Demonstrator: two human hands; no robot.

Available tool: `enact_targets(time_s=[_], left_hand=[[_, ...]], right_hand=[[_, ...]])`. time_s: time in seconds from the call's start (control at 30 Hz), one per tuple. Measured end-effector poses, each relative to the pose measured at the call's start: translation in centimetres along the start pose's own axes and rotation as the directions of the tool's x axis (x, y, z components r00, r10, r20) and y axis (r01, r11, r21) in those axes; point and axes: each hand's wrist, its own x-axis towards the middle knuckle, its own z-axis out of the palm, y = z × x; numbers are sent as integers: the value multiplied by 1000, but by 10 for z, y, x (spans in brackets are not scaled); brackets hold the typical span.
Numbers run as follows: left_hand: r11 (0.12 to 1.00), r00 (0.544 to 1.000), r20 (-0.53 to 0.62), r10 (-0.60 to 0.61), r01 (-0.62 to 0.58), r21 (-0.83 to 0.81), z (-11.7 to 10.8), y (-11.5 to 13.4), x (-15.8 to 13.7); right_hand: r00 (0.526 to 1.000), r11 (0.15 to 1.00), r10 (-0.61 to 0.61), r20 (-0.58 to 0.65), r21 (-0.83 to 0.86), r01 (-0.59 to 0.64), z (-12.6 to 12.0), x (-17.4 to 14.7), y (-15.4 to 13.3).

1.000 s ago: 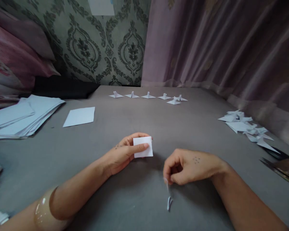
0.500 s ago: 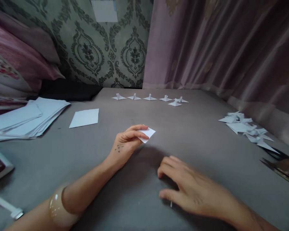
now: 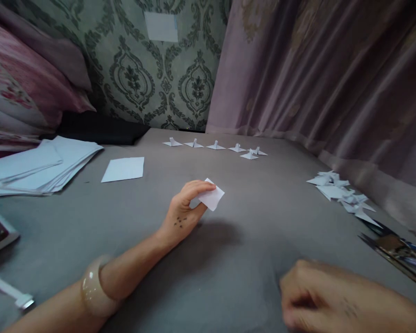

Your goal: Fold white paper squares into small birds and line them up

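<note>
My left hand [image 3: 185,208] pinches a small folded square of white paper [image 3: 213,196] between its fingers and thumb, held up above the table. One corner of the paper points away from the hand. At the lower right, my right hand [image 3: 319,296] is curled closed, low over the table and blurred by motion. Its fingertips are mostly hidden, so whatever they hold cannot be made out. A wide pale bangle [image 3: 94,286] circles my left wrist.
Several folded paper cranes [image 3: 215,145] stand in a row at the back. More cranes [image 3: 333,189] lie heaped at the right beside scissors [image 3: 384,259]. On the left are a paper stack [image 3: 72,157], a single sheet [image 3: 123,169], a white-edged device [image 3: 0,231] and a white cable plug [image 3: 24,301].
My right hand has moved right and toward me, its spread fingers now curled. The small white bit near its thumb no longer shows. My left hand has tilted the folded paper slightly.
</note>
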Motion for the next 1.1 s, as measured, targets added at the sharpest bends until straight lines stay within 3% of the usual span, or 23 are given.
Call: enact_targets(time_s=[0.03, 0.1, 0.17, 0.33, 0.47, 0.57, 0.7, 0.83, 0.87, 0.93, 1.0, 1.07, 1.1], left_hand=[[1000, 1000, 2, 20, -20, 23, 0, 0, 0], [995, 998, 12, 65, -66, 76, -1, 0, 1], [984, 993, 28, 116, -119, 134, -2, 0, 1], [951, 984, 45, 174, -180, 251, -4, -1, 1], [939, 979, 78, 189, -203, 277, -4, -4, 0], [941, 977, 89, 196, -213, 265, -3, -7, 0], [961, 975, 135, 179, -203, 188, -5, -7, -1], [972, 977, 119, 175, -191, 141, -7, -3, 1], [973, 978, 110, 175, -189, 135, -7, -2, 1], [976, 980, 111, 166, -179, 127, -7, 0, 2], [979, 981, 125, 148, -163, 123, -6, 2, 2], [983, 984, 128, 126, -141, 116, -5, 3, 2], [985, 986, 123, 117, -130, 109, -5, 4, 2]], right_hand=[[999, 997, 1, -34, 78, 1, -6, 16, -11], [974, 965, 59, -220, 263, 1, -11, 49, -30], [947, 878, 114, -299, 476, 44, -10, 78, -44], [974, 613, 96, -207, 783, 106, 2, 114, -57], [983, 539, 108, -150, 840, 69, 2, 119, -58], [984, 580, 75, -162, 810, 89, -3, 118, -56], [987, 733, -23, -160, 669, 125, -15, 108, -51], [985, 863, -35, -172, 491, 116, -31, 81, -44], [990, 883, -58, -128, 457, 111, -34, 71, -42], [978, 924, -152, 143, 371, 90, -41, 50, -39], [880, 943, -213, 425, 324, 72, -45, 30, -35], [867, 951, -191, 461, 305, 47, -47, 18, -31], [885, 963, -143, 444, 269, 21, -47, 16, -29]])
